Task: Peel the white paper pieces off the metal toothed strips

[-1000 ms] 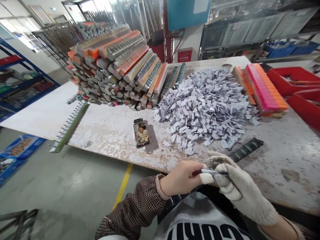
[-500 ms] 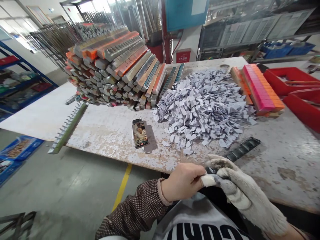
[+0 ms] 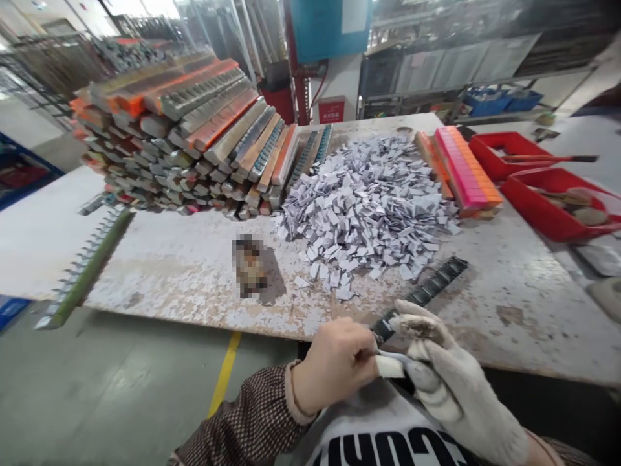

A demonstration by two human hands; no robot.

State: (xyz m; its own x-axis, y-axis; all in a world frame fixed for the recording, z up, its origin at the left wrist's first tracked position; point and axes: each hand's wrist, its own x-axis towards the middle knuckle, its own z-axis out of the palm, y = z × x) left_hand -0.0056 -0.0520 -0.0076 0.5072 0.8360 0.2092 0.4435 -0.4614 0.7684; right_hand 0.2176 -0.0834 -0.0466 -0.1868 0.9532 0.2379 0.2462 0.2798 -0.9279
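Note:
My bare left hand is closed in a pinch at the table's front edge. Between it and my right hand is a small pale piece, white with a greyish upper edge; its exact kind is unclear. My right hand, in a dirty white knitted glove, curls its fingers around the piece's other end. Just behind the glove, a dark segmented strip lies slanted on the table. Beyond it spreads a large heap of small whitish folded pieces.
Long bars with grey and orange faces are stacked at the back left. A green toothed bar overhangs the front edge. A small blurred-out box lies mid-table. Pink and orange blocks and red bins stand to the right.
The view has turned right, so the table's things appear further left. Both hands keep hold of the pale piece, a little lower in view, and more of the dark strip shows.

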